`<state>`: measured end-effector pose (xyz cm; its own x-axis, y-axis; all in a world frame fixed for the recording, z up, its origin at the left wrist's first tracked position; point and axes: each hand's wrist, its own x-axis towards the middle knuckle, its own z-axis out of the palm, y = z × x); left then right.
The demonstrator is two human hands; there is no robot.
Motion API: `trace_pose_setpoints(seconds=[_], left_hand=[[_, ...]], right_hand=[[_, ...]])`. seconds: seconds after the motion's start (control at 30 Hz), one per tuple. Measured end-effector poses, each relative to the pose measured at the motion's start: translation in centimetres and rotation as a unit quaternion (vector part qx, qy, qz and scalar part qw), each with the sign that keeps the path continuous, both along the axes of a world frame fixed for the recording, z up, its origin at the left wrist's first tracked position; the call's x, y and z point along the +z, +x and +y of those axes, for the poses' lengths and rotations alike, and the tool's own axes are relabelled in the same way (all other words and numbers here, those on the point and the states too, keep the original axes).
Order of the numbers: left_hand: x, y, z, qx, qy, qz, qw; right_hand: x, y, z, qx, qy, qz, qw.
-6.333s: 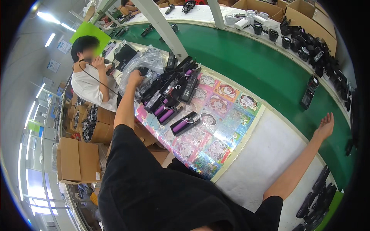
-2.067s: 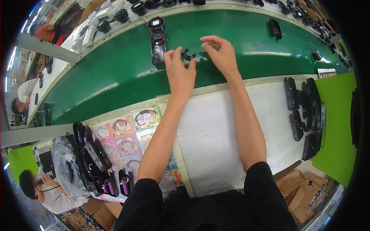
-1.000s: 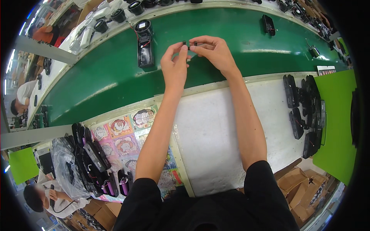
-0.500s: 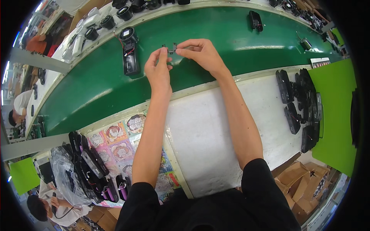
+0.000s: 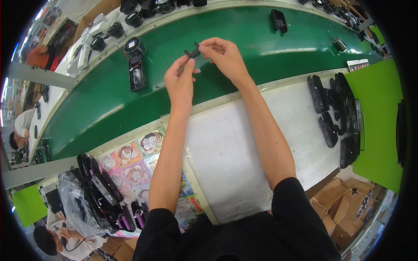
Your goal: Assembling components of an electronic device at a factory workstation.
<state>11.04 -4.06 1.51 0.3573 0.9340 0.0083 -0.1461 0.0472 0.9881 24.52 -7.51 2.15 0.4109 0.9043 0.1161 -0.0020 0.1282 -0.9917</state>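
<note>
Between both hands, above the green belt (image 5: 174, 35), is a small dark plastic bracket (image 5: 193, 52) with short arms at its ends. My left hand (image 5: 180, 78) pinches its lower left end between thumb and fingers. At the upper right end, my right hand (image 5: 223, 58) grips it with thumb and forefinger. To the left of my hands, a black elongated housing (image 5: 137, 71) lies on the belt. A round black part (image 5: 134, 45) with red and white wires sits at its far end.
On the far right of the belt lie an open black shell (image 5: 279, 21) and a small metal motor (image 5: 339, 44). Black housings (image 5: 347, 113) crowd the white table's (image 5: 226, 143) right side, beside a green panel (image 5: 378, 122). More housings (image 5: 102, 182) and clear plastic wrap (image 5: 74, 200) occupy the left.
The bracket has tilted, its right end now higher and farther away. Belt items on the left appear shifted left and slightly nearer; those on the right appear shifted left and slightly farther.
</note>
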Motion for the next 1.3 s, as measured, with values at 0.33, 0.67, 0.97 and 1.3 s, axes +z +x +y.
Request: trace_pose_setpoints(seconds=[0.33,0.67,0.97,1.3], left_hand=[[0.5,0.3,-0.6,-0.087,-0.010,-0.056,0.995],[0.5,0.5,-0.7,-0.099,0.074,0.058,0.991],[0.1,0.2,-0.6,-0.082,0.075,0.056,0.992],[-0.2,0.3,-0.5,-0.085,0.090,0.049,0.991]], right_hand=[[-0.3,0.3,0.0,-0.038,0.036,-0.098,0.994],[-0.3,9.8,-5.2,-0.203,-0.091,-0.330,0.917],[-1.0,9.4,-4.7,-0.150,-0.124,-0.369,0.909],[-1.1,9.6,-4.8,-0.120,-0.103,-0.328,0.931]])
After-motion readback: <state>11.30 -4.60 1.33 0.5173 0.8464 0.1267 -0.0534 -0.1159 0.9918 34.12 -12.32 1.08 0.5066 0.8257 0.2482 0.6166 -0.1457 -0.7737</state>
